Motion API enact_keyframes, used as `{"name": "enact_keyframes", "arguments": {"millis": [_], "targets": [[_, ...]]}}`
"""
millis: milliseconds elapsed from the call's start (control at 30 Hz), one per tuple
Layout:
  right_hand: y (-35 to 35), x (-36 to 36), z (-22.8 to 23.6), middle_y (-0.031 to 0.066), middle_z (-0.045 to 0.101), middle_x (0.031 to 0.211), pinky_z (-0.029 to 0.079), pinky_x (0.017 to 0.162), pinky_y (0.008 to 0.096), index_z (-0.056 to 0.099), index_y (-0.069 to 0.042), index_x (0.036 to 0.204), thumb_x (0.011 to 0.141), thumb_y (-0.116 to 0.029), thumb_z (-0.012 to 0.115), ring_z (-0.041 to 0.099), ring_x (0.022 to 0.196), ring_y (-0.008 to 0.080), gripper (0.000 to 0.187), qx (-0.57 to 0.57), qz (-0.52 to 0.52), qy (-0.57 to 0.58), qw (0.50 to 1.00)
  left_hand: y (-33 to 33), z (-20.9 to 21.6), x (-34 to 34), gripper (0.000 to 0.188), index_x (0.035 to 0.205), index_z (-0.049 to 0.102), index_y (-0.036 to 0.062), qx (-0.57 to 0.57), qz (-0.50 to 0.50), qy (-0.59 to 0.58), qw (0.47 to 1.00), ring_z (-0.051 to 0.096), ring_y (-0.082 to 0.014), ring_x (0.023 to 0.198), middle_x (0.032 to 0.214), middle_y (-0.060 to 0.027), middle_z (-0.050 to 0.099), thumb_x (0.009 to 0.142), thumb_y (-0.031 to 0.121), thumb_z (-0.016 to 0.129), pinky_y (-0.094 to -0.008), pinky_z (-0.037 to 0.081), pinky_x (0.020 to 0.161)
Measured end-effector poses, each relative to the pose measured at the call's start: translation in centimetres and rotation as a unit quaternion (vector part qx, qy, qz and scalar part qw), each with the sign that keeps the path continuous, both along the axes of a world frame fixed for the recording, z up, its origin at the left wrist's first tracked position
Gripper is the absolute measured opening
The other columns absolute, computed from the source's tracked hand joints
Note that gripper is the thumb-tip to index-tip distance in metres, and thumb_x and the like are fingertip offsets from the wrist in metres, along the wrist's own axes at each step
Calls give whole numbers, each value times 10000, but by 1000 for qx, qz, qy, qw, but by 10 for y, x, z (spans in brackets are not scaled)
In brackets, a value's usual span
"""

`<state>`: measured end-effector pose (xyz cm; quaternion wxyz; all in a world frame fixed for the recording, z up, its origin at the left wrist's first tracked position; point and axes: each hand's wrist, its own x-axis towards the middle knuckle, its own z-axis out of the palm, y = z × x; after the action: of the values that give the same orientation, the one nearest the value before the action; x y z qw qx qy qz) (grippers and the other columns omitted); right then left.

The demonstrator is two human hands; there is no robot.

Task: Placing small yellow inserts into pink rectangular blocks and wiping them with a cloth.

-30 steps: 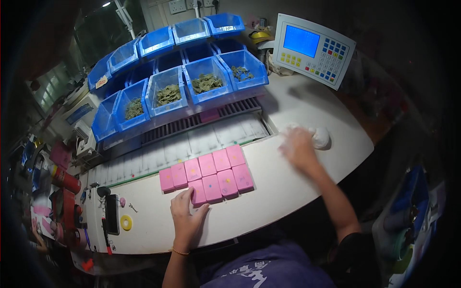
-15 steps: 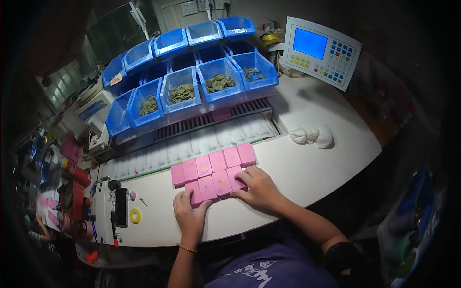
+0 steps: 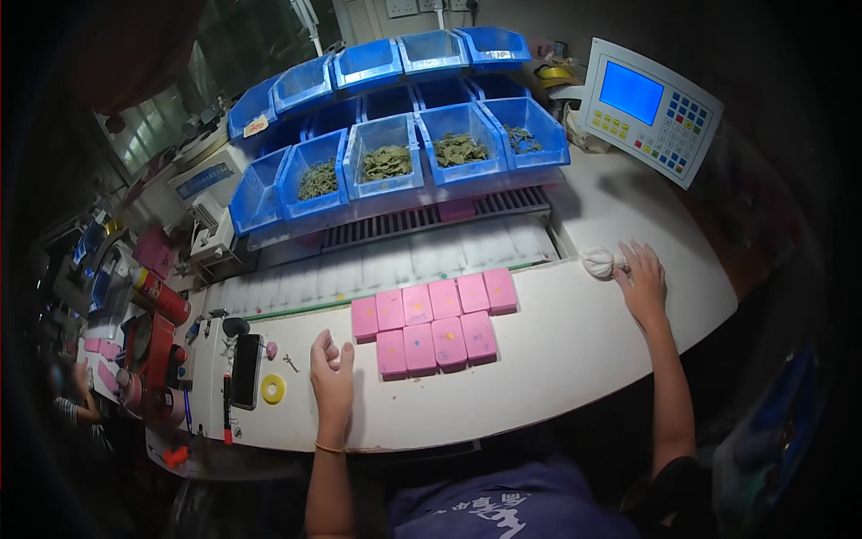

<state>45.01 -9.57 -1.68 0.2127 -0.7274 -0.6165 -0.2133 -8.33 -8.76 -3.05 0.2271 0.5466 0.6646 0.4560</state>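
Two touching rows of pink blocks, several with small coloured dots on top, lie on the white worktop. My left hand is raised just left of them, loosely bent, its fingers apart and nothing in it. On the right part of the worktop is a knotted white cloth bundle. My right hand closes over the bundle's right end, hiding that part of it.
Blue bins, some with dried green leaves, stand in tiers behind a pale slatted strip. A control panel is at back right. A phone, yellow tape roll and red-and-black marker lie at left.
Both hands have left the pink blocks. My right hand has moved right onto the cloth bundle, and my left hand has drawn away to the left. The view has shifted somewhat.
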Motion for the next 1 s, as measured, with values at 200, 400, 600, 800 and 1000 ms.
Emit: {"name": "enact_keyframes", "arguments": {"millis": [200, 400, 600, 800, 1000], "targets": [[3, -28, -6, 93, 586, 1265, 310, 1048, 503, 590, -163, 1343, 916, -300, 635, 433, 1247, 326, 451, -27, -41, 21, 999, 91, 10, -27, 467, 1307, 544, -37, 21, 6, 41, 999, 619, -281, 1022, 1201, -228, 631, 928, 219, 639, -384, 489, 906], [-7, -58, 0, 69, 614, 1131, 335, 961, 457, 656, -126, 1248, 884, -277, 660, 485, 1096, 279, 395, 1, -15, 0, 1000, 223, -2, -41, 382, 1179, 598, -72, -15, 58, 354, 933, 589, -461, 1046, 1207, -282, 612, 908, 197, 606, -495, 468, 920], [-5, -70, -5, 79, 591, 1158, 324, 966, 464, 658, -128, 1225, 852, -262, 682, 489, 1091, 268, 397, 11, -67, -28, 997, 335, -65, -92, 354, 1163, 674, 113, 114, 29, 461, 879, 630, -362, 1083, 1177, -158, 673, 968, 339, 485, -468, 496, 938], [19, -115, 9, 107, 579, 1173, 354, 963, 489, 647, -104, 1197, 853, -285, 691, 500, 1109, 282, 391, 37, 84, -22, 996, 375, -82, -113, 420, 1219, 635, 91, 103, -9, 459, 883, 552, -377, 1205, 1282, -169, 618, 984, 396, 466, -483, 424, 1022], [150, -205, 35, 170, 613, 1116, 433, 900, 424, 626, -2, 1055, 872, -523, 633, 535, 1077, 325, 552, -71, 164, 167, 970, 319, -57, -121, 417, 1192, 628, 69, 72, -34, 351, 933, 542, -399, 1168, 1281, -185, 604, 949, 398, 544, -487, 404, 1018]]}}
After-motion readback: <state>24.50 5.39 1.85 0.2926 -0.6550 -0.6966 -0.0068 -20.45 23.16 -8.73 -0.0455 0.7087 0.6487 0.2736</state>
